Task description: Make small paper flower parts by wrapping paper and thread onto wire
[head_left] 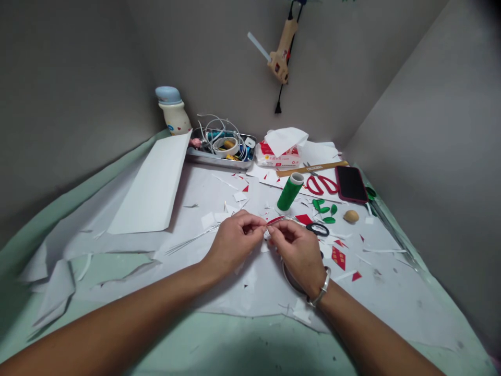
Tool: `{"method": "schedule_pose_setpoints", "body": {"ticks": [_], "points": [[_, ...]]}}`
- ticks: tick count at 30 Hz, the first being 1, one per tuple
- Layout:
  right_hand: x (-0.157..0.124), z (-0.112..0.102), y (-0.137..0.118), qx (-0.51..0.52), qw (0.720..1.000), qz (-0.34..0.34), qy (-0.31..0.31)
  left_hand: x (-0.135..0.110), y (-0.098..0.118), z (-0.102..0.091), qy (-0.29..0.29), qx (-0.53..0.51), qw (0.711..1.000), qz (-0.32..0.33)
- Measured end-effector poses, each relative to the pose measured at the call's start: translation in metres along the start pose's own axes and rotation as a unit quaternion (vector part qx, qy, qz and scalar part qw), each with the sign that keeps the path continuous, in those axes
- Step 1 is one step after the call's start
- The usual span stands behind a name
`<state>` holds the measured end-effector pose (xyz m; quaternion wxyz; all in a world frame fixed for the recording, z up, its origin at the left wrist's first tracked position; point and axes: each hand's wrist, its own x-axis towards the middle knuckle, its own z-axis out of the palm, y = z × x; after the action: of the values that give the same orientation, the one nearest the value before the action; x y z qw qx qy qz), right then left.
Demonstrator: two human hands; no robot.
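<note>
Your left hand (235, 243) and your right hand (293, 251) meet near the middle of the surface, both closed in a fine pinch on a thin red strip (275, 221), which looks like paper. The strip sits between your fingertips, slanting up toward your right, and its exact shape is too small to make out. A slim silver bangle (321, 288) circles your right wrist.

Just beyond your hands stands a spool of green thread (289, 192), upright on a crumpled white paper sheet (391, 297) that covers the surface. Beside your right hand lie a flat red paper piece (303, 219), small leaf-shaped green pieces (323, 210) and a black plastic ring (318, 228). Farther right are a red diamond-patterned paper cutout (338, 258) and a small tan lump (351, 216).

Toward the back rest red-handled scissors (322, 184) on a wooden ruler (313, 168), and a black phone in a red case (351, 184). A metal tray (221, 159) holds white cables and a tape roll (225, 146), next to a tissue pack (278, 154). To your left lies a large folded white paper sheet (151, 188). A hot glue gun (282, 55) hangs on the back wall.
</note>
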<state>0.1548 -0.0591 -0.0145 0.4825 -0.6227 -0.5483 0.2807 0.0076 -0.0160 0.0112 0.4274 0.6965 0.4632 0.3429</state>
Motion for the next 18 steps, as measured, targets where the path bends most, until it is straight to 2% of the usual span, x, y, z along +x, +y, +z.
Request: {"method": "schedule_pose_setpoints", "body": {"ticks": [11,18], "points": [[-0.0005,-0.0001,-0.0017,0.009,1.000,0.021,-0.007,-0.0010,-0.0023,-0.0004,-0.004,0.020,0.999,0.026],[0.0005,0.0005,-0.0015,0.068,0.996,0.053,-0.026,-0.0010,-0.0026,-0.0006,-0.007,0.019,1.000,0.022]]}}
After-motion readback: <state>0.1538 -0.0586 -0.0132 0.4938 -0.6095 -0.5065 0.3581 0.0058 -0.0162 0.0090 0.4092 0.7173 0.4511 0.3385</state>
